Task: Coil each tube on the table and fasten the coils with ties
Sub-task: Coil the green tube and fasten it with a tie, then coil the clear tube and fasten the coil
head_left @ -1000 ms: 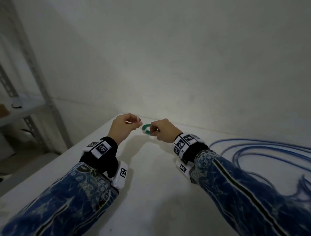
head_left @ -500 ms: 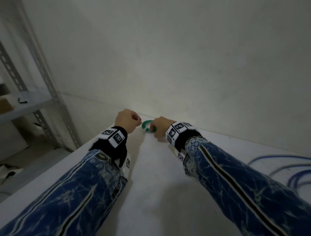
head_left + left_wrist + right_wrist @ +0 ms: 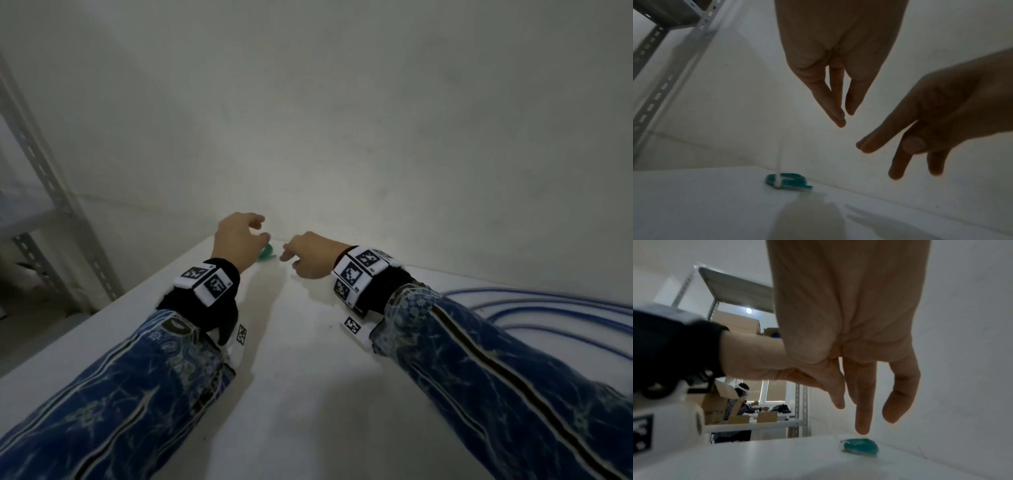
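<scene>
A small green tube coil (image 3: pixel 266 253) (image 3: pixel 788 181) (image 3: pixel 860 446) lies on the white table (image 3: pixel 301 394) near its far edge by the wall. A white tie (image 3: pixel 779 168) is wrapped round the coil, its tail sticking up. My left hand (image 3: pixel 239 236) (image 3: pixel 840 112) hovers just above and left of the coil, fingers relaxed and holding nothing. My right hand (image 3: pixel 305 255) (image 3: pixel 863 415) hangs to the coil's right, fingers loose and empty. A long blue tube (image 3: pixel 534 308) lies in loose loops on the table at the right.
A grey metal shelving rack (image 3: pixel 51 205) stands left of the table, beyond its left edge. The wall (image 3: pixel 342 120) rises directly behind the table. Through the right wrist view, cardboard boxes (image 3: pixel 735 402) and another person sit far off.
Both hands have let go of the green coil, which now lies on the table. The hands have opened and lifted slightly apart from it.
</scene>
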